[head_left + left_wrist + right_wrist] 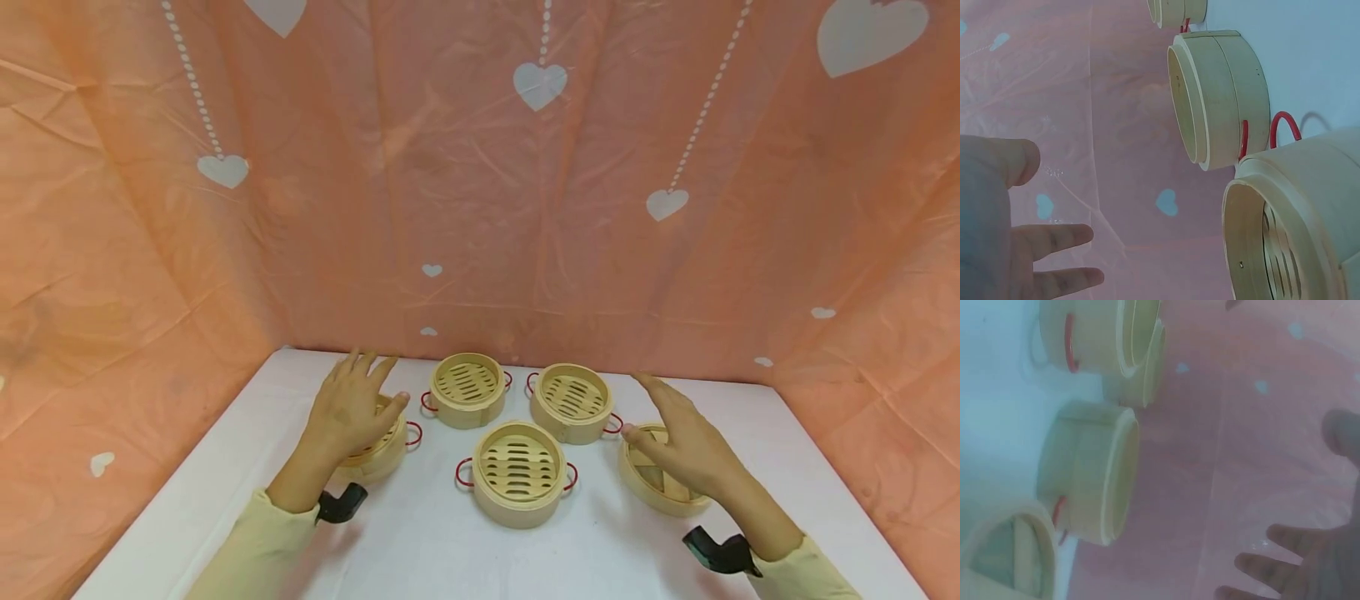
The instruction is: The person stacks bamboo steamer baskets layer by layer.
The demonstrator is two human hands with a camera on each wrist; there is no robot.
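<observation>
My left hand [345, 412] hovers over the leftmost bamboo steamer basket [386, 461], hiding part of it. Its fingers are spread and fairly straight; in the left wrist view this hand [991, 212] is apart from the basket [1316, 194]. Above a round bamboo piece [651, 492] with crossing flat strips inside, at the right, is my right hand [693, 446], fingers extended. The right wrist view shows that hand [1319, 559] holding nothing. Between the hands, a steamer basket [519, 512] with a slatted bottom and red side handles stands at the front.
Two more slatted steamer baskets stand behind, one at back left [467, 414] and one at back right [576, 429], both with red handles. All rest on a white-covered table [450, 550]. An orange sheet [480, 208] with white hearts encloses the table's back and sides.
</observation>
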